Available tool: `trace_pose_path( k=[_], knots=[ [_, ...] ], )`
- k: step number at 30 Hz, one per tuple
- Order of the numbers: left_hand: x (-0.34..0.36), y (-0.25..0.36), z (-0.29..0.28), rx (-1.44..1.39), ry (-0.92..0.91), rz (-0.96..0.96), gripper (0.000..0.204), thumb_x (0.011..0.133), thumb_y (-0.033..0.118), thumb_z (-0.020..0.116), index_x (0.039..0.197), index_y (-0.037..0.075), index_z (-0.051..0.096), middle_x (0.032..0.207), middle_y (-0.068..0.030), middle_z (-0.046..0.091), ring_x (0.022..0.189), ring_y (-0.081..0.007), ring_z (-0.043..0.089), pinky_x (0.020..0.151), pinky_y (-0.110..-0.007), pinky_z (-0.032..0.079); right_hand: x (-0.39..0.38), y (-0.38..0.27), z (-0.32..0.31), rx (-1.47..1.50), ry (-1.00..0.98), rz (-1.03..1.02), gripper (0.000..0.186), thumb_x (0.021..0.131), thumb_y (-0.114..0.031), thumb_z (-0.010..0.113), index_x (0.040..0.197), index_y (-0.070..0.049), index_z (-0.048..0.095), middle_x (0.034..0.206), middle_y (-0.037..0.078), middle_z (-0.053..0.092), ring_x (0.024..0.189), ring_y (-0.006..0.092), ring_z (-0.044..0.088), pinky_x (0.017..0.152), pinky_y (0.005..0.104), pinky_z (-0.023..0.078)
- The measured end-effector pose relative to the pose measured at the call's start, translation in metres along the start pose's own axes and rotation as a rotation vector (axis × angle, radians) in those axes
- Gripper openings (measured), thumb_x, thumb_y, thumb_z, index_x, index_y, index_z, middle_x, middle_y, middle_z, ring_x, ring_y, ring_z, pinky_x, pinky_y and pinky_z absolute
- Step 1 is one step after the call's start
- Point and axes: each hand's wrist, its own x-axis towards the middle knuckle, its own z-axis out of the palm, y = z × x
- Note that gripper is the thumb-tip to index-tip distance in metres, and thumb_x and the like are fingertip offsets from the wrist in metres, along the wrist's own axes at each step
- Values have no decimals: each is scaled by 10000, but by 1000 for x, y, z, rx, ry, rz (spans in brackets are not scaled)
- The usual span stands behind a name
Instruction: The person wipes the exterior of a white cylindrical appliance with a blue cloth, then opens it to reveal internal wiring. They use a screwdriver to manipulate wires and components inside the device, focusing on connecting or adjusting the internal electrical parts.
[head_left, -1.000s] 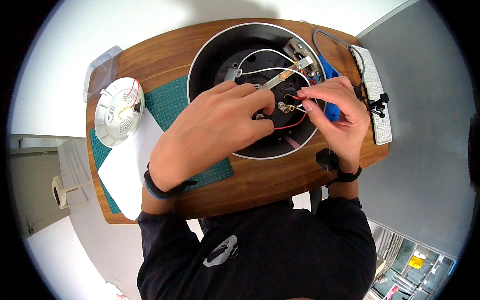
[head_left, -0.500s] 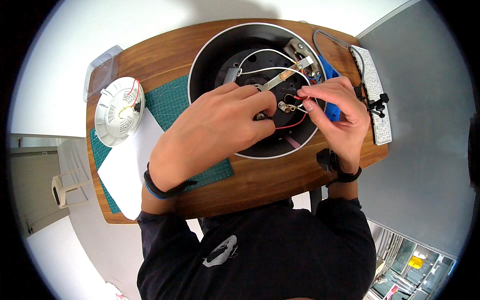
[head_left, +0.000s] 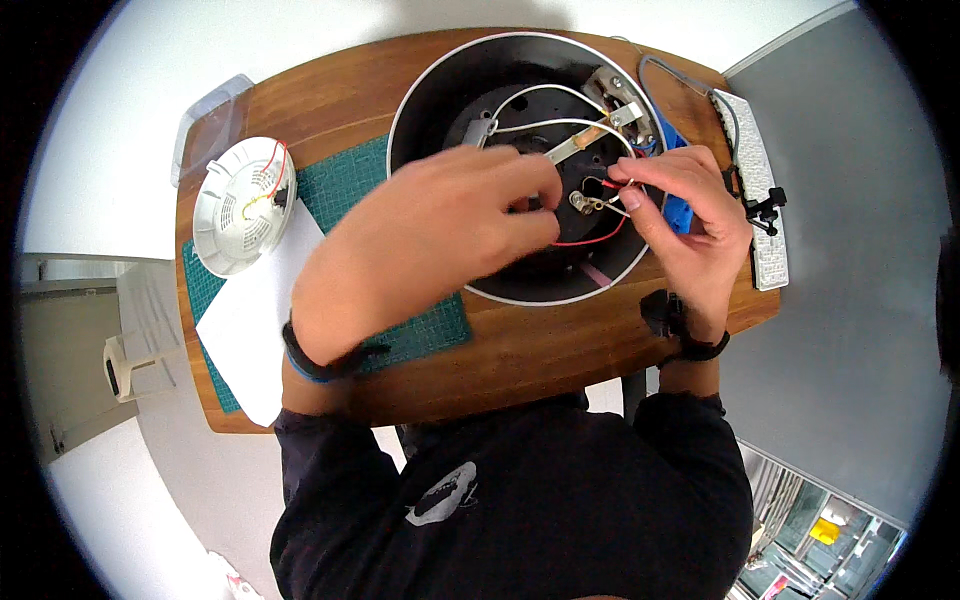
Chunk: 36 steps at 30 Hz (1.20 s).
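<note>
A large round black housing with a pale rim (head_left: 430,90) lies open on the wooden table (head_left: 560,350). Inside it run white wires, a red wire (head_left: 590,240) and a metal strip (head_left: 590,140). My left hand (head_left: 440,240) reaches into the housing from the left, its fingers closed near a small metal connector (head_left: 585,203) at the middle. My right hand (head_left: 680,225) comes in from the right and pinches the red and white wire ends beside that connector. The fingertips of both hands almost meet there.
A white round vented cover (head_left: 240,205) with red and yellow wires lies at the table's left, on a green cutting mat (head_left: 420,335) and by a white paper sheet (head_left: 255,320). A white power strip (head_left: 755,190) with a black plug runs along the right edge; a blue object (head_left: 680,212) sits beside the housing.
Both hands stay at the centre of the housing with only small finger movements on the wires; nothing else has moved.
</note>
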Motion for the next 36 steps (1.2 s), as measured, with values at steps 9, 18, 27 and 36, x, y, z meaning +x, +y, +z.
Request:
trace_pose_path(
  k=[9, 18, 27, 36],
  knots=[
    [-22, -29, -40, 180, 160, -207, 334, 857, 23, 863, 1175, 83, 783, 1343, -92, 722, 1191, -322, 725, 953, -380, 615, 6, -6, -3, 78, 15, 45, 285, 961, 26, 764, 1237, -25, 816, 1145, 90, 844, 1047, 232, 745, 977, 362, 544],
    [-16, -27, -18, 219, 146, -234, 545, 871, 164, 896, 1389, 149, 724, 1407, -80, 711, 1249, -341, 711, 993, -415, 607, 11, -13, -1, 136, 1, 73, 340, 1021, 33, 689, 1347, -12, 776, 1278, 123, 809, 1200, 247, 726, 1050, 356, 547],
    [-17, -34, -20, 124, 238, -312, 473, 912, 90, 836, 1370, 146, 734, 1291, -95, 741, 1129, -298, 745, 878, -383, 620, 14, -14, 2, 60, 13, 40, 481, 934, 36, 783, 1409, -32, 749, 1354, 99, 785, 1237, 245, 704, 1017, 337, 546],
    [14, 0, -47, -58, 198, -685, 517, 976, 119, 808, 1456, 144, 616, 1345, -85, 680, 1108, -223, 740, 963, -390, 628, 41, -9, -6, -234, -24, -103, 548, 899, -23, 837, 1434, -102, 746, 1373, 115, 763, 1265, 286, 701, 1049, 373, 552]
  ],
)
